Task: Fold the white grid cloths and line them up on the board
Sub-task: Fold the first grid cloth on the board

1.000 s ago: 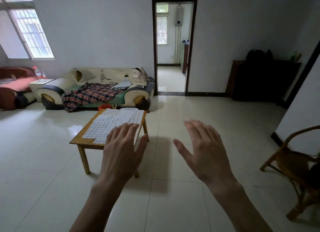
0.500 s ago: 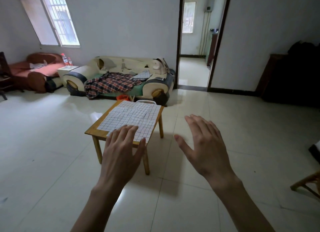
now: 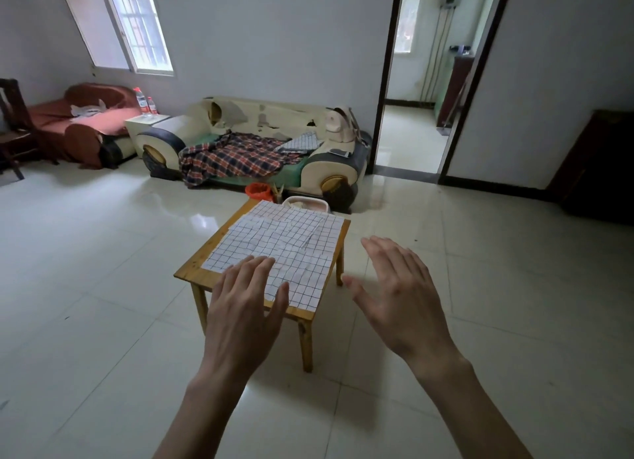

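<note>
Both grips released, left hand and right hand raised mid-frame, apparently reaching toward unfolded white grid-patterned cloths covering small wooden counter.

Pale glossy floor tiles reflect daylight from a barred window high in the grey wall. Beneath it stand a worn cream sofa draped with a plaid blanket and a red armchair. An open doorway shows a brighter room; a dark cabinet stands beside it.
</note>
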Tool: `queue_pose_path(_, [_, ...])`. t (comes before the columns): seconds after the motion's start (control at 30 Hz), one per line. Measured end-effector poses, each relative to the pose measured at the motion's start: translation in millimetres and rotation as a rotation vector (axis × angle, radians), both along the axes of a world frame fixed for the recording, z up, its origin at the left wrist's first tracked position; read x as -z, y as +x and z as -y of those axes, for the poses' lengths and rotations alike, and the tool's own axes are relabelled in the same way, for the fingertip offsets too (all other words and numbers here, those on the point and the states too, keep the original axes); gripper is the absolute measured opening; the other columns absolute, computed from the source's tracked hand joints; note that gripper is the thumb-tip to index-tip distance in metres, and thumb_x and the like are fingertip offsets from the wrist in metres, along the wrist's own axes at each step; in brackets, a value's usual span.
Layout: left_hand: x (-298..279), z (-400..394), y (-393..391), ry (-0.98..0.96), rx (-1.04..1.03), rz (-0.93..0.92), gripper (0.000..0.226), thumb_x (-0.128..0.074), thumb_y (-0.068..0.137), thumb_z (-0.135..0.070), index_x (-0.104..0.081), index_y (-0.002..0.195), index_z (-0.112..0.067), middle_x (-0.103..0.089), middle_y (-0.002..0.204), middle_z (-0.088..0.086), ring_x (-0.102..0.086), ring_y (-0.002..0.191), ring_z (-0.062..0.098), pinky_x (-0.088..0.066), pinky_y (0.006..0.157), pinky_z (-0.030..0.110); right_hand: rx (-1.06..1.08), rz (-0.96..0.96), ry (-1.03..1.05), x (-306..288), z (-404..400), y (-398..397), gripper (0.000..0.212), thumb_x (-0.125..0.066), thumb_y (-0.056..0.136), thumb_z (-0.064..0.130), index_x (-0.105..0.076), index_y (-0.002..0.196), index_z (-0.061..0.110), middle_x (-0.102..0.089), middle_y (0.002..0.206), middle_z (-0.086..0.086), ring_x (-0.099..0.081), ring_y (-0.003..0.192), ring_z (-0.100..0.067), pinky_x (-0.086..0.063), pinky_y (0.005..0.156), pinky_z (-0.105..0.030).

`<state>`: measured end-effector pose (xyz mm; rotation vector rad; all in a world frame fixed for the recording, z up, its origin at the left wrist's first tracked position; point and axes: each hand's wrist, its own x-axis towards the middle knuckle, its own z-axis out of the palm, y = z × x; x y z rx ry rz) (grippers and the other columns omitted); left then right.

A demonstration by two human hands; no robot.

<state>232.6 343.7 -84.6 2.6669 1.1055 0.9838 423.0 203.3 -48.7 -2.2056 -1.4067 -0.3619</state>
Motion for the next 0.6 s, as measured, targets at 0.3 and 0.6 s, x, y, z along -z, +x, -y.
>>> queue_pose_path(0.3, [27.6,-100.0,26.4,-0.025,0.008,-0.059,0.057,-0.04,0.103,-0.05,-0.058,0.142,-0.012,-0.062,0.143,0.007,-0.052,0.138,0.025,-0.046,0.113,0.048,-0.021,0.002,-0.035,25.2,-102.2,29.4,0.072,-0.035,0.102,0.066,-0.042,0.155,0.018,-0.049,0.158,-0.007,-0.042,0.148,-0.024,-0.024,0.123,-0.039])
queue_pose_path(0.6, [68.1,-186.2,72.2,-0.06,0.005,-0.092,0.055,-0.044,0.103,-0.046,-0.057,0.143,-0.011,-0.062,0.143,0.008,-0.051,0.138,0.024,-0.044,0.114,0.046,-0.012,-0.019,-0.064,67.5,-189.3,80.3,0.07,-0.038,0.103,0.063,-0.033,0.158,0.021,-0.043,0.162,-0.005,-0.035,0.152,-0.021,-0.017,0.125,-0.037])
